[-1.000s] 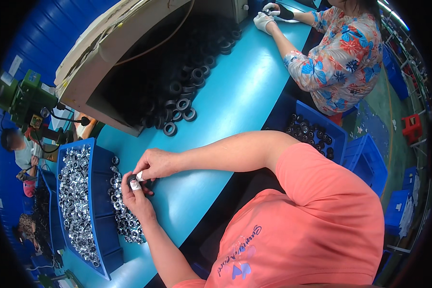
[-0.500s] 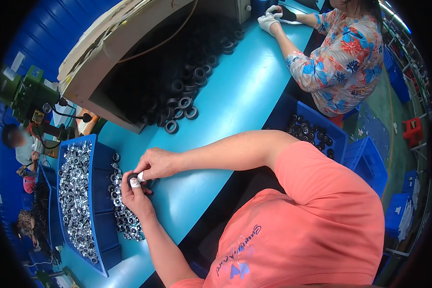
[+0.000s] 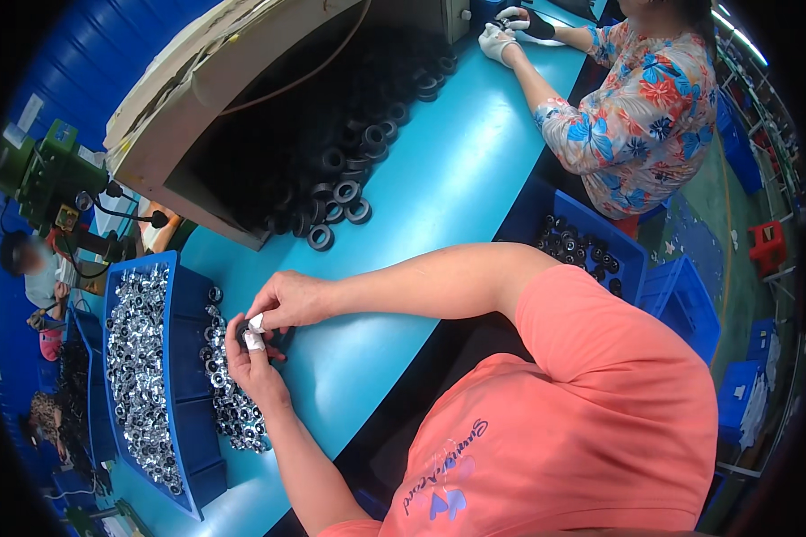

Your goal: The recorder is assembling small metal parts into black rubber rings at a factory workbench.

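Both hands meet over the left part of the turquoise bench (image 3: 439, 188), just beside the blue bin (image 3: 192, 385). The left hand (image 3: 249, 362) is curled, its taped fingertips pinching a small dark ring (image 3: 244, 329); the right hand (image 3: 282, 300) closes down on the same ring from the far side, fingers bunched, so the piece is steadied between two grips, probably for fitting something small into it. A loose strip of silvery metal parts (image 3: 228, 394) lies on the bench along the bin's right wall, within easy reach of the left hand, and the bin itself is heaped with more shiny parts, far too many to count. Farther off, black rings (image 3: 345, 192) spill from a big cardboard box (image 3: 188, 80), dozens at least. A second person in a flowered shirt (image 3: 640, 116) works at the far end. Another blue bin (image 3: 600, 242) of dark parts sits on the right.
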Action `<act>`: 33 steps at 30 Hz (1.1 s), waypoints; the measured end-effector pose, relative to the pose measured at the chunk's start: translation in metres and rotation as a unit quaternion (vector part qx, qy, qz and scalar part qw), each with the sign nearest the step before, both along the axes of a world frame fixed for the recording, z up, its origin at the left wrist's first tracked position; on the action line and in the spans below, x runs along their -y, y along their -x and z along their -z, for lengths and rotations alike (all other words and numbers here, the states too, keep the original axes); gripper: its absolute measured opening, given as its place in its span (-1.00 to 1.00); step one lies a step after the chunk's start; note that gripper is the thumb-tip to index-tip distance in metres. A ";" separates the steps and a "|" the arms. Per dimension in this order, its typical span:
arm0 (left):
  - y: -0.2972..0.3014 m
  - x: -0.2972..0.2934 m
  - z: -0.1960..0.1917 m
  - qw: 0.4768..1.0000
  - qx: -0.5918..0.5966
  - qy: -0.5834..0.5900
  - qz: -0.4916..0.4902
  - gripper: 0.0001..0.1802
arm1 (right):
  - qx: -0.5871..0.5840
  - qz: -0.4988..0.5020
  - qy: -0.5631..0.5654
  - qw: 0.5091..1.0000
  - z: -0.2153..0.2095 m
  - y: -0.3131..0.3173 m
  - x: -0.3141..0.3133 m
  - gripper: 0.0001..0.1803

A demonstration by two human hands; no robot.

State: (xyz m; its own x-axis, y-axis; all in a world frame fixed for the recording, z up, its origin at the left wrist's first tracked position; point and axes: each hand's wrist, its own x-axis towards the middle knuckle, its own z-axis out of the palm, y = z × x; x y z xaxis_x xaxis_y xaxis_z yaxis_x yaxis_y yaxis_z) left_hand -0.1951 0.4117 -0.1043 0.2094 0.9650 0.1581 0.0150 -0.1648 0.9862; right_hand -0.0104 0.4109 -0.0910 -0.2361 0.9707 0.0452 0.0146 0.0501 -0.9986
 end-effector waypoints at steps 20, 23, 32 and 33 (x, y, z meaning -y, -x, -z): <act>0.002 -0.007 0.008 1.000 -0.009 0.010 0.002 -0.68 | 0.019 0.000 0.005 1.000 0.001 -0.002 -0.005 -0.71; 0.003 -0.007 0.009 1.000 -0.005 0.006 0.000 -0.68 | 0.022 -0.001 0.003 1.000 0.003 -0.001 -0.005 -0.70; 0.004 -0.008 0.009 0.999 -0.033 0.000 -0.018 -0.71 | 0.059 0.003 -0.006 0.998 0.005 -0.003 -0.005 -0.70; 0.004 -0.008 0.009 1.000 -0.024 0.000 -0.020 -0.71 | 0.056 0.002 -0.006 0.998 0.005 -0.002 -0.005 -0.70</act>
